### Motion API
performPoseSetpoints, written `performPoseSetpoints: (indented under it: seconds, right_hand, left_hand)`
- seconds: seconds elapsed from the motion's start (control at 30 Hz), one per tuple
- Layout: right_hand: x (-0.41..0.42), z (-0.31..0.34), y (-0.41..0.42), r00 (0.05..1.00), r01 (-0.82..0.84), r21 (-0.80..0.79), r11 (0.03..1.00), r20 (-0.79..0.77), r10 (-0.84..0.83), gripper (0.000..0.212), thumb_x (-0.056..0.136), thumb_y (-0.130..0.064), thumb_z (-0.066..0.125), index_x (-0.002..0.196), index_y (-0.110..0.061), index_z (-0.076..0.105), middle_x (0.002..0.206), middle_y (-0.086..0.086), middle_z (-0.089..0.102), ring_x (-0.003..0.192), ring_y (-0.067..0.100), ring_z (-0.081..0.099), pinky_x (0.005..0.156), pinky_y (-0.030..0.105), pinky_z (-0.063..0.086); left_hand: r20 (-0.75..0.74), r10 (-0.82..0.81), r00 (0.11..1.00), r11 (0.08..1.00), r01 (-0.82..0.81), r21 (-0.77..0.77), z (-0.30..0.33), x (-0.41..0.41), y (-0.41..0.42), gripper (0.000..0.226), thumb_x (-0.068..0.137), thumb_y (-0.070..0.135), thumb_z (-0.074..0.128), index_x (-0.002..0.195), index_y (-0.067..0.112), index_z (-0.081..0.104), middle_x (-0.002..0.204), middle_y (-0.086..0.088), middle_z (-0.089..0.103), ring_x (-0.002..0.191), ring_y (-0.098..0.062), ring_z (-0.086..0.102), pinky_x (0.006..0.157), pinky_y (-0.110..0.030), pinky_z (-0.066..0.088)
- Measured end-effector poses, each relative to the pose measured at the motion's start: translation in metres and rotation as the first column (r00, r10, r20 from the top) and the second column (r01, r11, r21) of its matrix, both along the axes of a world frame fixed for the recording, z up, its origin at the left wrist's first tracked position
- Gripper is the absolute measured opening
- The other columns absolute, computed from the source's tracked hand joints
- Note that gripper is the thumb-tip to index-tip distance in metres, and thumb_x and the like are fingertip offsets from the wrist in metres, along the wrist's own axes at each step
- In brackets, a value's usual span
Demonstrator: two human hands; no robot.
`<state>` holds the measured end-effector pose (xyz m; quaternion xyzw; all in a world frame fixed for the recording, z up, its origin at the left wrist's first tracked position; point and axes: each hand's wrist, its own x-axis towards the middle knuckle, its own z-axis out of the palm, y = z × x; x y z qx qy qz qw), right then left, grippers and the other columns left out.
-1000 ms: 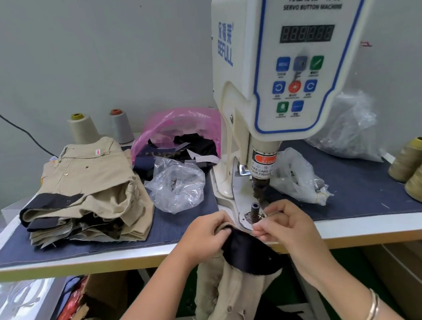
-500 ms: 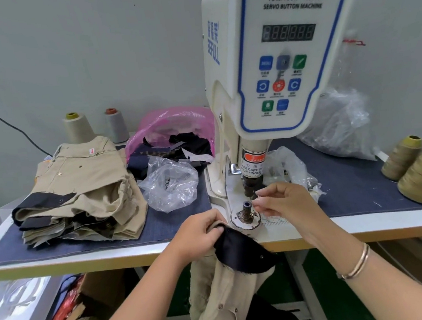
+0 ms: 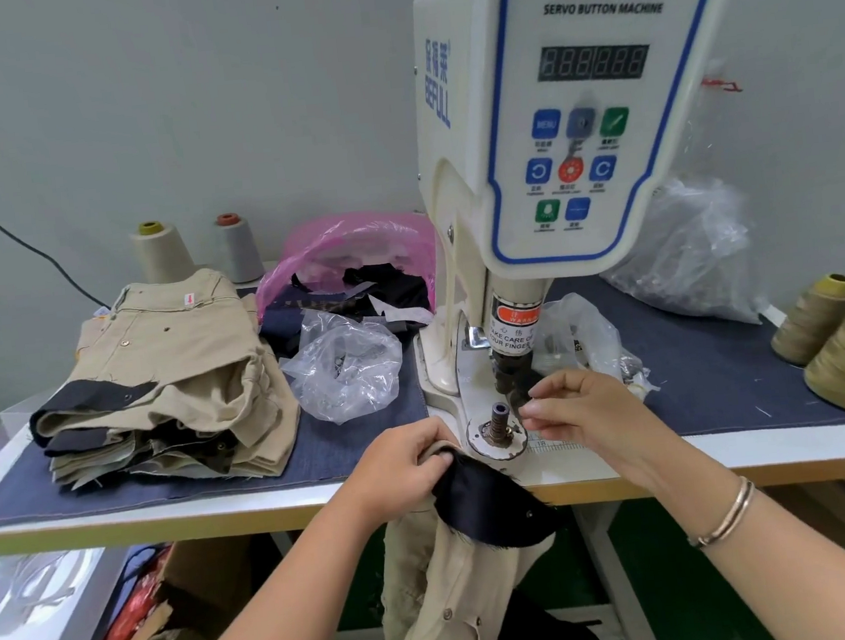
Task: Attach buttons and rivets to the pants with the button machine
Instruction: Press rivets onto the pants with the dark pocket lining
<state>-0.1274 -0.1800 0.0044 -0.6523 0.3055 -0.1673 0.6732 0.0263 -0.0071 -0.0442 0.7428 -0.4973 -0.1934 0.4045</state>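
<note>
I am gripping the pants [image 3: 449,565] with my left hand [image 3: 398,469], its fingers curled round the waist edge beside a dark flap [image 3: 484,504], while the rest is hanging below the worktop [image 3: 222,514] edge just left of the machine [image 3: 545,112] post [image 3: 498,418]. My right hand [image 3: 589,412] is hovering beside the post under the machine's head, thumb and forefinger drawn together as if pinching something too small for me to make out. A stack [image 3: 157,376] of tan pants is lying well to the left, with bags [image 3: 345,368] and cones [image 3: 817,318] around.
</note>
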Motion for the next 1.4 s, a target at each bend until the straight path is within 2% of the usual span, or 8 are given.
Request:
performPoseSetpoints:
  seconds: [0.17, 0.4, 0.53, 0.7, 0.87, 1.07, 1.27, 1.4]
  right_hand:
    - [0.005, 0.001, 0.003, 0.997, -0.053, 0.112, 0.992, 0.058, 0.047, 0.014, 0.076, 0.002, 0.073, 0.076, -0.011, 0.066, 0.069, 0.008, 0.067, 0.059, 0.012, 0.063, 0.054, 0.019, 0.051]
    - [0.009, 0.003, 0.003, 0.985, -0.172, 0.039, 0.984, 0.021, 0.171, 0.028, 0.077, 0.004, 0.071, 0.062, -0.02, 0.072, 0.058, 0.002, 0.06, 0.05, 0.009, 0.052, 0.048, 0.019, 0.042]
    - [0.012, 0.002, 0.001, 0.98, -0.192, 0.017, 0.981, -0.04, 0.193, 0.019, 0.079, -0.001, 0.071, 0.07, -0.017, 0.077, 0.064, 0.001, 0.066, 0.056, 0.008, 0.059, 0.055, 0.019, 0.048]
    - [0.015, 0.0, 0.001, 0.975, -0.217, 0.043, 0.975, -0.044, 0.218, 0.007, 0.078, -0.011, 0.074, 0.082, -0.014, 0.078, 0.059, -0.002, 0.055, 0.052, 0.006, 0.047, 0.052, 0.02, 0.041]
    - [0.018, -0.001, 0.008, 0.976, -0.212, -0.032, 0.977, -0.064, 0.209, 0.009, 0.078, -0.018, 0.075, 0.086, -0.021, 0.078, 0.057, -0.006, 0.048, 0.053, 0.005, 0.041, 0.05, 0.017, 0.035]
    - [0.012, -0.008, 0.01, 0.983, -0.182, -0.166, 0.969, -0.046, 0.177, 0.014, 0.083, -0.025, 0.07, 0.092, -0.033, 0.077, 0.06, -0.007, 0.051, 0.057, 0.007, 0.041, 0.06, 0.021, 0.038]
    - [-0.002, -0.019, 0.015, 0.988, -0.051, -0.061, 0.997, 0.141, 0.06, 0.029, 0.091, -0.009, 0.057, 0.094, -0.03, 0.077, 0.059, -0.001, 0.048, 0.053, 0.01, 0.037, 0.051, 0.021, 0.033]
    - [-0.027, -0.026, 0.034, 0.989, 0.028, -0.359, 0.933, 0.148, 0.028, 0.032, 0.091, -0.009, 0.058, 0.093, -0.036, 0.074, 0.066, -0.014, 0.061, 0.062, 0.002, 0.052, 0.062, 0.015, 0.042]
  left_hand:
    - [-0.005, 0.001, 1.0, 1.0, -0.001, 0.001, 0.0, 0.0, 0.0, 0.013, 0.088, 0.005, 0.056, 0.093, 0.011, 0.066, 0.088, 0.002, 0.069, 0.085, -0.013, 0.061, 0.086, -0.04, 0.047]
    - [-0.001, 0.004, 1.0, 1.0, -0.004, 0.01, 0.0, 0.001, 0.0, 0.013, 0.087, 0.006, 0.056, 0.092, 0.014, 0.066, 0.088, 0.003, 0.069, 0.087, -0.015, 0.062, 0.086, -0.04, 0.048]
    - [-0.004, 0.006, 1.0, 1.0, -0.006, 0.011, 0.001, 0.0, 0.0, 0.012, 0.087, 0.006, 0.057, 0.092, 0.012, 0.066, 0.088, 0.002, 0.069, 0.086, -0.016, 0.062, 0.086, -0.04, 0.048]
    - [-0.009, 0.01, 1.0, 1.0, -0.01, 0.017, 0.004, -0.001, 0.0, 0.013, 0.087, 0.006, 0.057, 0.091, 0.014, 0.066, 0.085, 0.006, 0.067, 0.081, -0.01, 0.059, 0.085, -0.039, 0.047]
    - [-0.007, 0.014, 1.0, 1.0, -0.014, 0.022, 0.005, -0.001, 0.0, 0.013, 0.087, 0.007, 0.057, 0.091, 0.015, 0.066, 0.084, 0.007, 0.067, 0.081, -0.01, 0.059, 0.085, -0.039, 0.047]
    - [-0.032, 0.011, 0.999, 1.0, -0.01, 0.029, 0.006, -0.002, 0.002, 0.011, 0.086, 0.011, 0.055, 0.089, 0.016, 0.065, 0.087, 0.001, 0.069, 0.087, -0.019, 0.062, 0.087, -0.044, 0.049]
    - [-0.103, -0.015, 0.995, 0.999, 0.018, 0.031, 0.008, -0.002, 0.003, 0.011, 0.084, 0.015, 0.054, 0.087, 0.019, 0.064, 0.081, 0.008, 0.064, 0.08, -0.011, 0.057, 0.085, -0.042, 0.047]
    - [-0.321, -0.106, 0.941, 0.99, 0.13, 0.054, 0.021, -0.002, 0.005, 0.015, 0.093, -0.006, 0.05, 0.089, 0.004, 0.059, 0.085, -0.009, 0.057, 0.08, -0.016, 0.052, 0.078, -0.033, 0.04]
